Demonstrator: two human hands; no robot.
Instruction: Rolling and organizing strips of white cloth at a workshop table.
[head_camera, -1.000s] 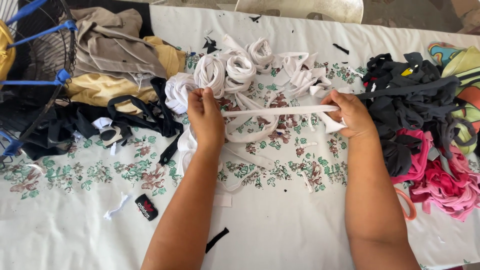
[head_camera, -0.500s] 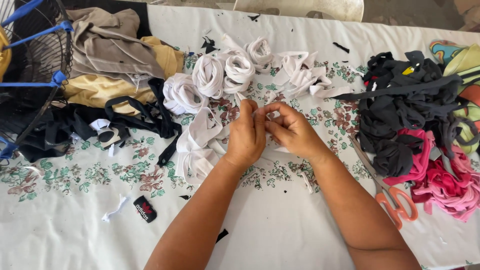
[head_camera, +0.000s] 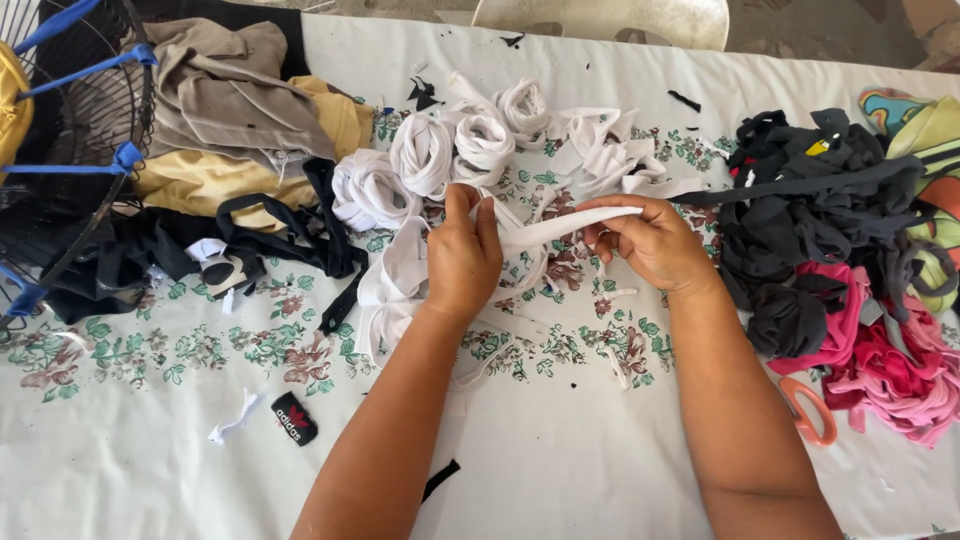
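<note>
Both hands pinched one white fabric strip above the floral tablecloth (head_camera: 150, 480).
Left hand (head_camera: 462, 262) was closed on the bunched end of the white strip (head_camera: 560, 228); right hand (head_camera: 652, 243) was pinching its other end, just below the rolled white coils (head_camera: 450, 150). Risk: loose strips (head_camera: 400, 290) under the left hand could snag and tangle; uneven pull might slip the pinch.

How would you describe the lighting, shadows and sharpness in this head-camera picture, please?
Head view: soft, even daylight, no glare on the white floral tablecloth; only faint shadows under the left hand and right hand; both hands and the white fabric strip are sharp; the black fabric pile loses detail in darkness.
</note>
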